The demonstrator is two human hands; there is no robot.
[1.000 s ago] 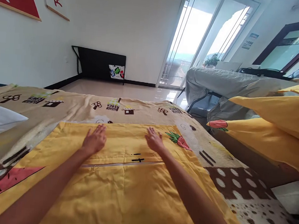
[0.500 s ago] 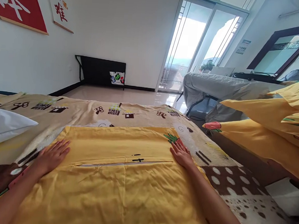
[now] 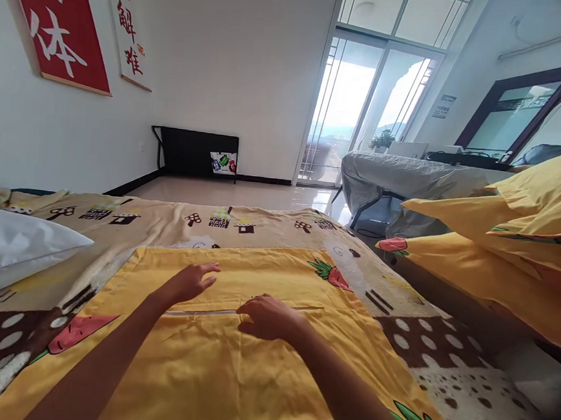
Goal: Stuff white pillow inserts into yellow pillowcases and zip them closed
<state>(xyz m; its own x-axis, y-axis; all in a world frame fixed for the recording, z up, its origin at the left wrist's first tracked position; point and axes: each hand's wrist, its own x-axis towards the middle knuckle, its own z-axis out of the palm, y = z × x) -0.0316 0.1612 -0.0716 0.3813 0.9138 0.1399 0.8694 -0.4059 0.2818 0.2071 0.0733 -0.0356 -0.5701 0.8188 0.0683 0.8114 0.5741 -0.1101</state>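
A yellow pillowcase [image 3: 218, 386] printed with carrots lies spread out in front of me. A narrow slit [image 3: 226, 312], whitish along part of its length, runs across it. My left hand [image 3: 193, 283] is over the cloth just beyond the slit's left part, fingers apart and holding nothing. My right hand [image 3: 272, 317] is at the middle of the slit, its fingers bent and the thumb a little apart from them. It covers part of the slit, and I see nothing held in it. Whether its fingertips touch the cloth is hard to tell.
Under the pillowcase is a patterned blanket [image 3: 279, 221]. A white pillow [image 3: 20, 248] lies at the left. More yellow carrot-printed cloth [image 3: 474, 270] is piled at the right. Beyond stand a plastic-covered table [image 3: 390, 173], a black folded frame [image 3: 188, 154] and a glass sliding door [image 3: 347, 99].
Both hands have left the pillowcase's sides, where they lay flat, and come inward to the slit. The right hand's fingers have bent. My view has tipped up slightly.
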